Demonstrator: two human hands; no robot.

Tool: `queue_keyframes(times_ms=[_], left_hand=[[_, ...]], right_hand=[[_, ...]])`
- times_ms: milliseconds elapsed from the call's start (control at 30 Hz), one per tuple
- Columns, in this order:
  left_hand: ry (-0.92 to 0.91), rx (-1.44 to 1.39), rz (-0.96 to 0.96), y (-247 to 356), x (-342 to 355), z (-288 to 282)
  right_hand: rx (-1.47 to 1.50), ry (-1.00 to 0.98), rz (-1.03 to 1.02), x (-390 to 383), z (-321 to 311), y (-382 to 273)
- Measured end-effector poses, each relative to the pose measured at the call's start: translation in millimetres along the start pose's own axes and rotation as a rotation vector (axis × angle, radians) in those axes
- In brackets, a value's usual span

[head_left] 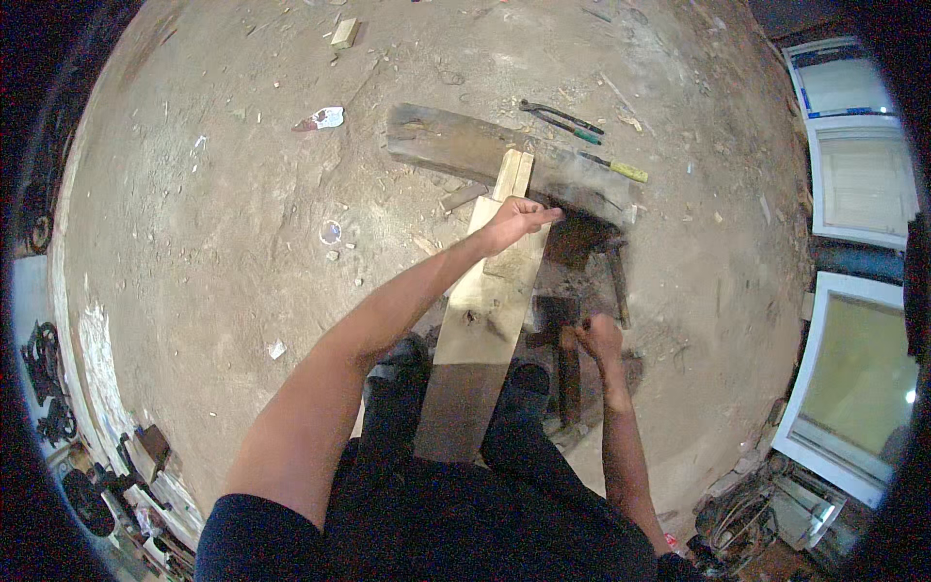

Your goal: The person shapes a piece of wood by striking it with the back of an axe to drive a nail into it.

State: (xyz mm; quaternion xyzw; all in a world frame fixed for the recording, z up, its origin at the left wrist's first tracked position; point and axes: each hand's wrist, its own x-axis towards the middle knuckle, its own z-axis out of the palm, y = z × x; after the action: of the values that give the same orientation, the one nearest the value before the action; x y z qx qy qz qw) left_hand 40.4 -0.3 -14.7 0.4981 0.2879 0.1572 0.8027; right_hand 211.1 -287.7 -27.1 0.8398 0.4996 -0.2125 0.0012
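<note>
A pale wooden plank (485, 306) runs from between my legs away from me, and its narrowed far end (514, 173) rests on a weathered grey beam (446, 141). Over the plank's far right edge, my left hand (519, 225) is closed in a pinch; whatever the fingers hold is too small to make out. To the right of the plank, my right hand (599, 339) is closed in a fist, its contents hidden. Beside that fist are a dark block (557, 310) and an upright brown wooden piece (569, 383); whether the fist touches them I cannot tell.
Pincers (562, 121) lie beyond the beam, and a yellow-handled tool (621, 170) lies on its right part. A wood offcut (344, 34), scraps and chips dot the dirt floor. White-framed panels (844, 378) line the right side; clutter (126, 485) sits lower left.
</note>
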Motion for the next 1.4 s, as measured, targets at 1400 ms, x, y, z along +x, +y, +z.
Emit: queue_keyframes(times_ms=[1400], left_hand=[[-0.083, 0.536, 0.111, 21, -36, -10]], right_hand=[[0.278, 0.16, -0.156, -13, 4, -22]])
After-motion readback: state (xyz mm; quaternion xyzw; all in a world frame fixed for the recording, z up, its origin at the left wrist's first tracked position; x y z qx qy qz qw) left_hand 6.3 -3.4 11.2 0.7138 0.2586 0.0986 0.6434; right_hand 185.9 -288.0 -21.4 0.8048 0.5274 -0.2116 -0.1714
